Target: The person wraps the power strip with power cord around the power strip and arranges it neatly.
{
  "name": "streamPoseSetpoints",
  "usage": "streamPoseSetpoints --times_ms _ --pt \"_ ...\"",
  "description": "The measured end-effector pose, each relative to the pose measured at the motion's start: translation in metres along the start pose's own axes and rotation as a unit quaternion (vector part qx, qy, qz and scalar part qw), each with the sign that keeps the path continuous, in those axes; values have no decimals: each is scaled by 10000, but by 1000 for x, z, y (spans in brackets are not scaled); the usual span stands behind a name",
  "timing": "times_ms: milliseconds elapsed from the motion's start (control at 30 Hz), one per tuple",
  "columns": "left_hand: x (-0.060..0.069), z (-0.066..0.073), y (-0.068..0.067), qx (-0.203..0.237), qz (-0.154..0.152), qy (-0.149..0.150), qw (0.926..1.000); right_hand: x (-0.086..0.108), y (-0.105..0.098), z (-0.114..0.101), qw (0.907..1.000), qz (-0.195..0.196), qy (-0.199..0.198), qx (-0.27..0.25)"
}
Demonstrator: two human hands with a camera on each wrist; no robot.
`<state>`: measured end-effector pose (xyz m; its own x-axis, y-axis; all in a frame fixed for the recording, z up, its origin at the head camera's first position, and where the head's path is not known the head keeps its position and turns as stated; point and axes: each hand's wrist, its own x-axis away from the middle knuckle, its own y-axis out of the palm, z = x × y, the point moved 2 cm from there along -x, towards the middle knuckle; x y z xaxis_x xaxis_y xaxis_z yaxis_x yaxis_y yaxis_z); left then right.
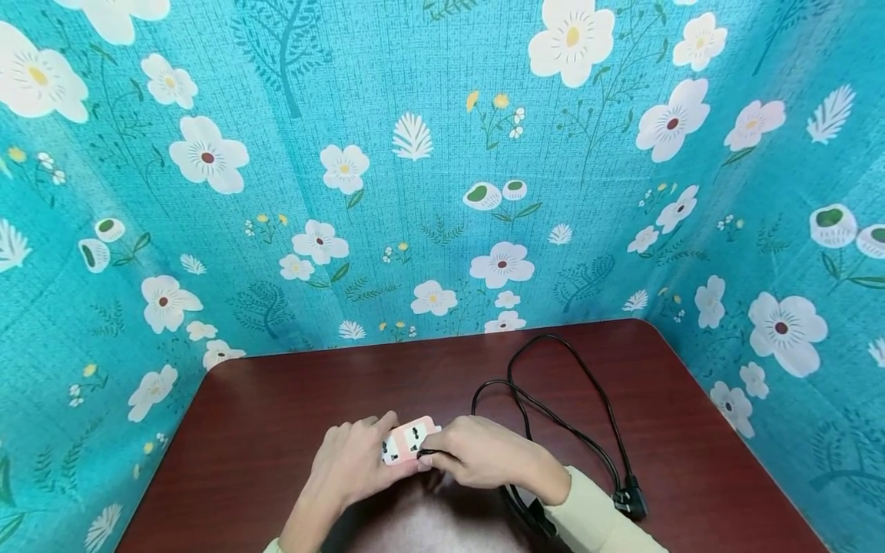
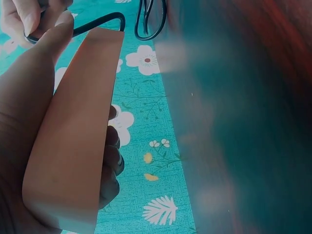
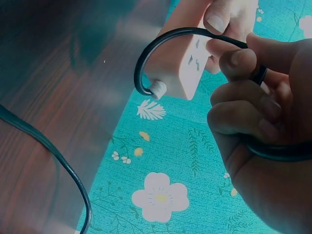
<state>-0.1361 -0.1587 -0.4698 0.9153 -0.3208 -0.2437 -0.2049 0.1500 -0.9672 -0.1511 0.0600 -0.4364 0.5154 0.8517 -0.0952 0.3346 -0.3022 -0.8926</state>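
Pink boxy power strip [image 2: 73, 131]: left hand [image 1: 351, 459] grips it, right hand [image 1: 485, 453] grips curved cord [image 3: 181, 31].

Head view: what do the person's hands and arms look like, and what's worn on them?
The left hand and right hand are ungloved, with no rings visible. A pale cream right sleeve covers the forearm; only the edge of a similarly pale left sleeve shows.
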Motion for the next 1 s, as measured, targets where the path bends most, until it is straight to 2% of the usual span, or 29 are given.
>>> streamPoseSetpoints --times_ms 200,367,600,767,1000 --pt "0 2 3 101 -184 -46 9998 1 0 2 9996 19 -47 -266" --pt "0 4 3 218 -111 -13 9997 2 -3 4 9990 134 -139 -413" --pt "1 10 4 344 -147 223 9991 8 -5 12 9961 147 -250 -838" --pt "1 13 5 213 -96 368 9990 12 -8 18 9939 221 -431 -993" --pt "-2 14 5 26 -33 440 9990 16 -12 23 9923 65 -154 -1231"
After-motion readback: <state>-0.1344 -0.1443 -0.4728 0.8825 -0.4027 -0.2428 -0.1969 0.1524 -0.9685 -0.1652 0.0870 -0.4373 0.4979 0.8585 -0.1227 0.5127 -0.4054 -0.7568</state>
